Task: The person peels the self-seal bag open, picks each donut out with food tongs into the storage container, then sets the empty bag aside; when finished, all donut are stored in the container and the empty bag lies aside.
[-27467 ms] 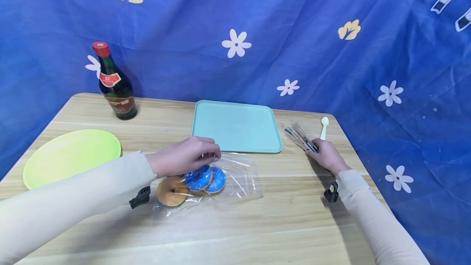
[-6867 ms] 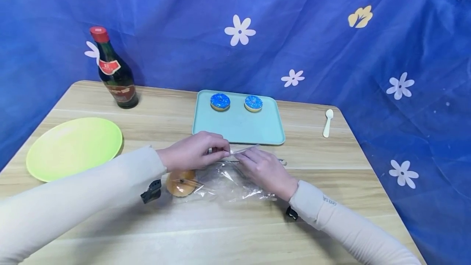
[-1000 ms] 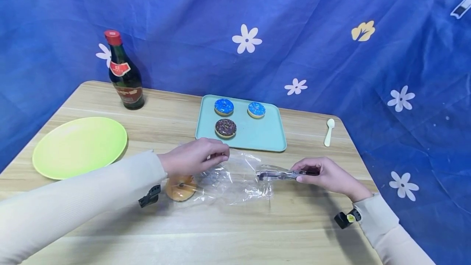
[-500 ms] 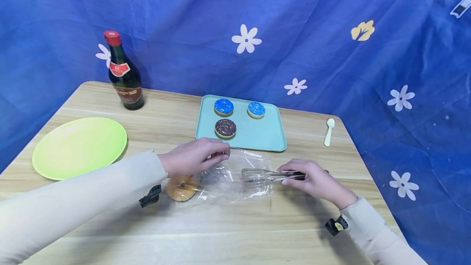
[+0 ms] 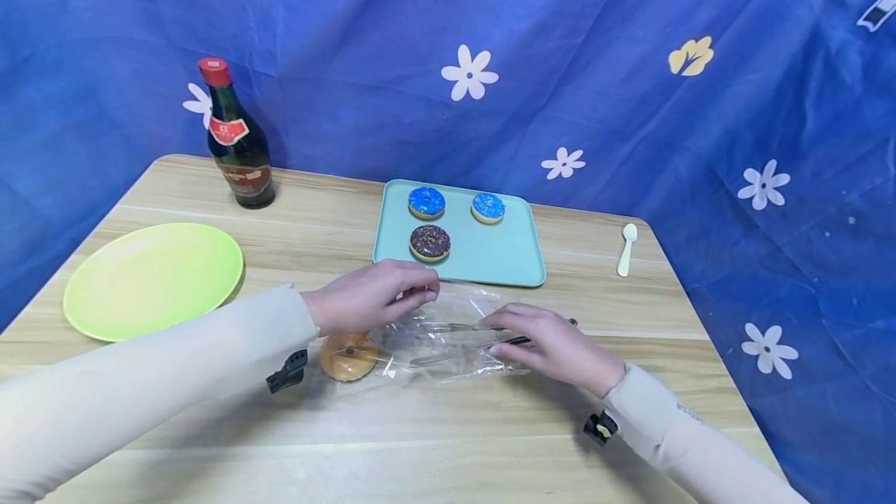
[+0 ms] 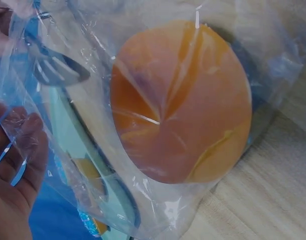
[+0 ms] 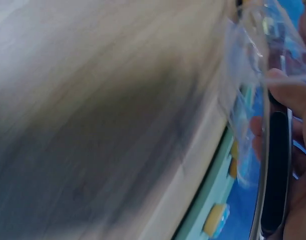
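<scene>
My left hand [image 5: 378,294] pinches the upper edge of a clear plastic bag [image 5: 458,298] and lifts it off the table. An orange-brown donut [image 5: 348,358] lies inside the bag's left end; it fills the middle of the left wrist view as a glazed round [image 6: 183,105]. My right hand [image 5: 553,344] grips metal tongs by their black handle [image 7: 277,170]. The tongs' arms reach left into the bag, spread apart; a slotted tong head [image 6: 57,67] shows behind the plastic in the left wrist view, apart from the donut.
Behind the bag, a pale teal tray [image 5: 504,255] bears two blue-iced donuts [image 5: 426,201] and a chocolate-iced donut [image 5: 430,243]. A green plate [image 5: 154,282] lies left, below a dark bottle [image 5: 239,150]. A small white spoon [image 5: 626,250] lies far right.
Over the last second the right hand has moved left, bringing the tongs into the bag, and their arms have spread. Earlier, the donuts now on the tray were put there. The left hand stays put.
</scene>
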Demonstrator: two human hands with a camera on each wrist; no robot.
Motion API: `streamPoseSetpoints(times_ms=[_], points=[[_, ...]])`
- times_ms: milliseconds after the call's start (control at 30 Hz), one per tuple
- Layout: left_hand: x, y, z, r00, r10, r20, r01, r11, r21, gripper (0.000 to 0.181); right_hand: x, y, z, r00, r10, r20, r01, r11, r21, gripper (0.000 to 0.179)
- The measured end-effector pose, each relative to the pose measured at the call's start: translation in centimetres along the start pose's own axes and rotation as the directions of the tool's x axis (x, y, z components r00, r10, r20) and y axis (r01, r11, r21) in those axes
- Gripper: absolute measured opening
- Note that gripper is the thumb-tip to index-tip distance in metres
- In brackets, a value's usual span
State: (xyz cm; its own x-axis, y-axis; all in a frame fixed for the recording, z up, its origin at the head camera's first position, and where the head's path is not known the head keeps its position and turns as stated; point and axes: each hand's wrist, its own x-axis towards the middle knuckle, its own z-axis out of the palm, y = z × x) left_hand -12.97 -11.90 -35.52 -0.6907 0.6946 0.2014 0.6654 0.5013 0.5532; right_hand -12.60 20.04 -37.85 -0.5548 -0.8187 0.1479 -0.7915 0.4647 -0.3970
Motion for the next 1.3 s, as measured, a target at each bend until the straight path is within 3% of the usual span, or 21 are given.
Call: streamPoseSetpoints(times_ms=[300, 567, 967, 1300], points=[[-0.1, 0.1, -0.1, 1.000, 0.000, -0.004, 0.000, 1.000, 0.001, 0.014, 2.5, -0.7, 1.8, 0.990, -0.135, -0.039, 0.131, 0.988, -0.083, 0.042], [0.1, 0.1, 0.0, 1.000, 0.013, -0.009, -0.013, 1.000, 0.016, 0.014, 3.7, -0.9, 2.8, 0.965, -0.256, -0.060, 0.243, 0.955, -0.170, 0.042], [0.3, 0.0, 0.1, 1.000, 0.017, 0.005, -0.017, 1.000, 0.010, 0.015, 4.6, -1.0, 3.7, 0.938, -0.336, -0.083, 0.299, 0.909, -0.291, 0.041], [0.4, 0.1, 0.0, 1.000, -0.017, 0.025, 0.017, 1.000, 0.009, 0.016, 5.0, -0.9, 3.9, 0.899, -0.423, -0.117, 0.347, 0.848, -0.400, 0.030]])
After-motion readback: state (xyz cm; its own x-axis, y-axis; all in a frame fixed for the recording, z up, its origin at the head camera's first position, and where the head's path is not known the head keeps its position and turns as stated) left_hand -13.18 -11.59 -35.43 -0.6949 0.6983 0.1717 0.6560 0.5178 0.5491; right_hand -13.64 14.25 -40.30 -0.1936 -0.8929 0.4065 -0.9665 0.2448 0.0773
